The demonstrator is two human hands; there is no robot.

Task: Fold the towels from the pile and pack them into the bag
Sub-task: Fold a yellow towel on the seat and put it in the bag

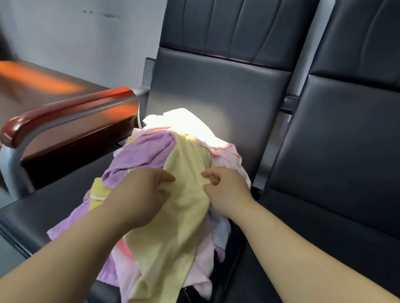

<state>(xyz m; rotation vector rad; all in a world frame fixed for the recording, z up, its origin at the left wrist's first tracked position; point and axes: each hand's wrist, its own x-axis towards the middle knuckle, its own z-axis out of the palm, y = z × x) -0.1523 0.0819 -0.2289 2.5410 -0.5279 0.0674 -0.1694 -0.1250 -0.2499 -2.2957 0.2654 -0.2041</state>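
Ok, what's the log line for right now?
step: picking towel | left hand: pinches yellow towel | right hand: pinches yellow towel | pile: on black seat

The left forearm (68,248), lower left of the frame, and right forearm (307,260), lower right, are bare; left hand (143,194) and right hand (226,193) are bare too.

There were two black chairs, a left chair (219,89) and a right chair (366,151), one wooden tabletop (20,89), one armrest (69,111) and one towel pile (141,152) topped by one yellow towel (179,226); its other towels could not be counted.
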